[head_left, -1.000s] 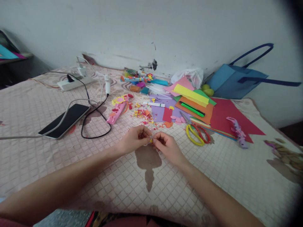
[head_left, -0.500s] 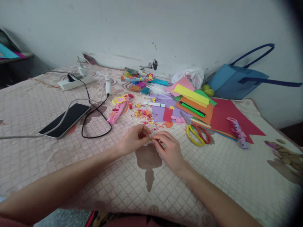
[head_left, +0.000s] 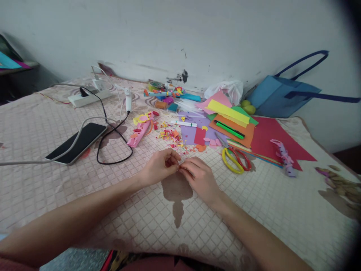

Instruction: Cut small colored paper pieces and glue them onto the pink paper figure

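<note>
My left hand (head_left: 161, 165) and my right hand (head_left: 199, 176) meet fingertip to fingertip above the patterned tablecloth (head_left: 146, 218). Both are closed in a pinch, and whatever lies between the fingers is too small or hidden to name. Just beyond them spread colourful paper scraps (head_left: 171, 136). To the right of my right hand lie scissors (head_left: 232, 161) with yellow and red handles. A pink paper strip (head_left: 139, 134) with yellow and red cut-outs rests beyond my left hand.
At left are a phone (head_left: 79, 143), cables and a power strip (head_left: 89, 98) with a white glue gun (head_left: 128, 99) nearby. Coloured paper sheets (head_left: 279, 137), a green cutter (head_left: 229, 130) and a decorated purple roll (head_left: 286, 160) lie right. A blue bag (head_left: 282, 98) stands by the wall.
The fingertips have come slightly closer together, and the small yellowish bit glimpsed between them before is now hidden. Other things on the table stay where they were.
</note>
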The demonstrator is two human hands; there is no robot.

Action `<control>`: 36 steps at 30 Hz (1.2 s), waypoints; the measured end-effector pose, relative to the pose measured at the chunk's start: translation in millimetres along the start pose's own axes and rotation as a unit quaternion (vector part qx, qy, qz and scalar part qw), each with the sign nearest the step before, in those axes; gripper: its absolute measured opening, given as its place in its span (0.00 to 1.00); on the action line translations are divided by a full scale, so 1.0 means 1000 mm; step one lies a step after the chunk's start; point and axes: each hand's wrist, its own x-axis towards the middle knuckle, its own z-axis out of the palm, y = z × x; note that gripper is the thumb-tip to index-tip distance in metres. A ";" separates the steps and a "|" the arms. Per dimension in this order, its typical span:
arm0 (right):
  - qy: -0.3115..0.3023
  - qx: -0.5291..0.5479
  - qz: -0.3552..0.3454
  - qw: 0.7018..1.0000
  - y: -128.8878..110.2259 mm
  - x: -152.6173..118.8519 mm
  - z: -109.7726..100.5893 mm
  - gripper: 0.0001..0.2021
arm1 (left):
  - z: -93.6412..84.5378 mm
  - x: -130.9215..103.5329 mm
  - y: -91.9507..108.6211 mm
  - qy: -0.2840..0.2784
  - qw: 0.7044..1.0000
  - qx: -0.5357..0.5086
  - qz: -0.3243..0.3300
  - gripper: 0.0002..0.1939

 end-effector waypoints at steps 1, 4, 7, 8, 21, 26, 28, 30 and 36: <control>-0.002 0.000 0.000 1.000 0.000 0.000 0.000 0.06 | 0.000 0.000 0.000 -0.001 1.000 0.000 0.002 0.09; -0.007 -0.004 -0.001 1.000 0.000 0.000 -0.001 0.07 | 0.000 -0.001 0.001 -0.009 1.000 0.007 0.012 0.09; -0.022 -0.014 -0.017 1.000 0.001 0.001 -0.002 0.07 | -0.001 -0.001 0.002 -0.014 0.999 0.032 0.013 0.08; -0.028 -0.017 -0.024 0.999 0.001 0.001 -0.002 0.08 | -0.001 -0.001 0.002 -0.014 0.999 0.038 0.011 0.08; -0.055 0.023 -0.009 0.998 0.000 0.003 -0.005 0.07 | -0.006 0.001 0.003 -0.050 0.999 0.006 -0.002 0.07; -0.025 0.076 0.051 0.996 0.001 0.002 -0.003 0.06 | -0.007 0.002 0.001 -0.070 0.998 -0.007 0.003 0.08; -0.021 0.089 0.057 0.994 0.001 0.003 -0.003 0.05 | -0.007 0.002 0.001 -0.067 0.998 -0.013 -0.001 0.08; -0.019 0.114 0.069 0.991 0.001 0.004 -0.005 0.04 | -0.007 0.003 0.000 -0.060 0.998 -0.027 -0.012 0.08; -0.009 0.227 0.185 0.956 0.010 0.004 -0.010 0.11 | -0.007 0.005 0.000 -0.035 0.992 -0.096 -0.067 0.10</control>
